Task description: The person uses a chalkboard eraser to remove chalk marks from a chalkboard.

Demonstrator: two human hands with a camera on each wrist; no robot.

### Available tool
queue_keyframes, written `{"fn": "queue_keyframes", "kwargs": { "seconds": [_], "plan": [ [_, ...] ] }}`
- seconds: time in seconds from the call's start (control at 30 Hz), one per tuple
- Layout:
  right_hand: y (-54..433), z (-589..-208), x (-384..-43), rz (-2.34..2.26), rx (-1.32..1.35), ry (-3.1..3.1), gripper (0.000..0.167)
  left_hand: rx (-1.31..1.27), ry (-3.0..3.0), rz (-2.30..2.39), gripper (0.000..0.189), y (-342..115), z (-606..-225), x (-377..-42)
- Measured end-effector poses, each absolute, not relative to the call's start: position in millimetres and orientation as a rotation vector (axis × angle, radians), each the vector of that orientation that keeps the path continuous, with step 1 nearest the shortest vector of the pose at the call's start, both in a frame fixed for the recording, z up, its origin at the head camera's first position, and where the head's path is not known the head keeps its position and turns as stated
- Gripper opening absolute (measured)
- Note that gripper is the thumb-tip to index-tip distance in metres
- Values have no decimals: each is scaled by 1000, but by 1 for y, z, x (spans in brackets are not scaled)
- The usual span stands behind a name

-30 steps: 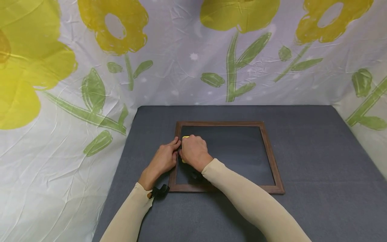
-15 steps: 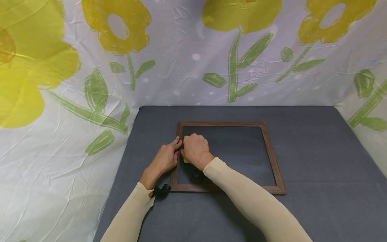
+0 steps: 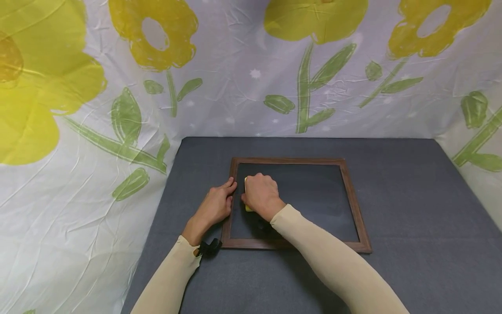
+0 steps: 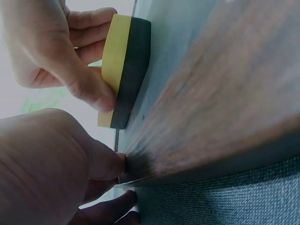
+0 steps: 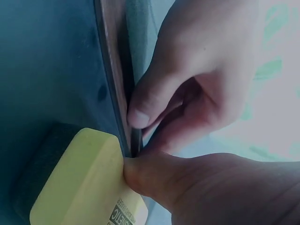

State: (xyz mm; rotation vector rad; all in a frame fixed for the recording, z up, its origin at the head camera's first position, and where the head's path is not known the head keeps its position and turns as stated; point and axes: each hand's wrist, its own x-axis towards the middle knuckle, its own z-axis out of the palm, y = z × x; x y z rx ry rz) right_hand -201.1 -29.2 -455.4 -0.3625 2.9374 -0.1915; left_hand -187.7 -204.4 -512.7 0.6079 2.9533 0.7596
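A wood-framed chalkboard (image 3: 306, 196) lies flat on the dark cloth. My right hand (image 3: 260, 194) grips a board eraser (image 4: 117, 70), thumb on one side and fingers on the other, near the board's left side. The eraser has a yellow body with printed lettering and a black felt face, which is against the board. My left hand (image 3: 213, 205) holds the left edge of the wooden frame (image 4: 211, 93), thumb at the wood and the other fingers along its outer side. In the head view the right hand hides most of the eraser.
Dark grey cloth (image 3: 412, 209) covers the table around the board. A fabric backdrop (image 3: 235, 87) printed with yellow flowers hangs behind and at both sides. A black wrist device (image 3: 209, 247) sits at the left wrist, close to the frame's lower left corner.
My right hand with the eraser has moved slightly rightward across the board, away from the left frame edge. The left hand stays on the frame. The head view has shifted a little.
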Motion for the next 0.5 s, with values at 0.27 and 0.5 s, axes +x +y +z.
{"fn": "queue_keyframes", "kwargs": {
  "seconds": [0.27, 0.5],
  "plan": [
    [-12, -456, -201, -235, -289, 2942, 42, 599, 2958, 752, 50, -204, -512, -187],
    [8, -455, -200, -247, -243, 2943, 41, 610, 2953, 759, 51, -204, -512, -186]
  ]
}}
